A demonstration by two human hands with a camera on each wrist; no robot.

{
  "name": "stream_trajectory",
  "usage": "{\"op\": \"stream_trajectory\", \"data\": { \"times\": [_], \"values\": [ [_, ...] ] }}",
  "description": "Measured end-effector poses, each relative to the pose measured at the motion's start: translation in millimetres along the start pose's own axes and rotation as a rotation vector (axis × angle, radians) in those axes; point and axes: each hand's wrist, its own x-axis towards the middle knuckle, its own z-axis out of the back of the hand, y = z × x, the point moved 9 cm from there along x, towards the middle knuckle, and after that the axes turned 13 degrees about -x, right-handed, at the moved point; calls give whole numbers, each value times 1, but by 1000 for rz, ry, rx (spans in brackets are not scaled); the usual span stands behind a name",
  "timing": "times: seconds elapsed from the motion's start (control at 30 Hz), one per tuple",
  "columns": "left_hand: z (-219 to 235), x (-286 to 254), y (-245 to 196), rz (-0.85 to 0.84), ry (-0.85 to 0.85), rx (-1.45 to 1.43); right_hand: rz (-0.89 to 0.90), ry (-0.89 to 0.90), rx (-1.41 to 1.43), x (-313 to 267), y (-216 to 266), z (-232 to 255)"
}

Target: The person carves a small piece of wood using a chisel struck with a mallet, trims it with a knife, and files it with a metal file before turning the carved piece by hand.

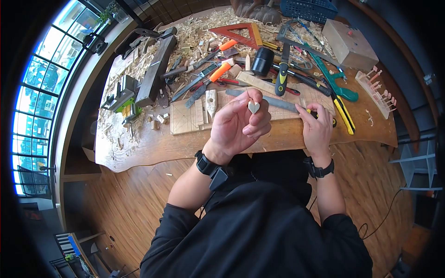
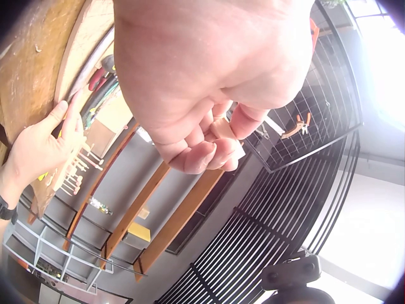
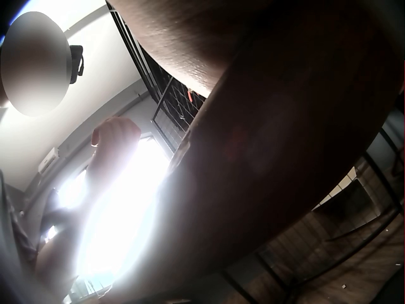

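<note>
There it was: we had the small, pale, heart-shaped wooden piece (image 1: 254, 107) raised over the workbench's front edge, pinched between the thumb and fingertips of the left hand (image 1: 235, 124), the other fingers loosely bent. Off to the side, we saw the right hand (image 1: 317, 127) closed round the flat grey metal file (image 1: 273, 101), whose blade stretched over the pale flat wooden board (image 1: 182, 116). Beneath lay the brown wooden workbench (image 1: 153, 148); farther back, we spotted the black cylindrical mallet head (image 1: 263, 61) and cream-coloured wood shavings (image 1: 211, 23).
</note>
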Motion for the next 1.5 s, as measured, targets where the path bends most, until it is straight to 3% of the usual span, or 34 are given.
{"op": "stream_trajectory", "data": {
  "times": [0.4,0.47,0.7,0.87,1.27,1.5],
  "values": [
    [-1,2,1,3,4,13,0,10,2,0,0,-1],
    [-1,3,0,-34,-72,21,-1,9,0,0,-1,-1],
    [8,1,-5,-54,-103,112,-1,7,8,1,-1,-1],
    [12,-3,-10,-122,-236,280,1,4,15,1,0,0],
    [11,-10,-24,-261,-220,689,7,-2,13,1,0,0],
    [14,-14,-29,-328,-247,728,7,5,16,1,0,0]
  ]
}}
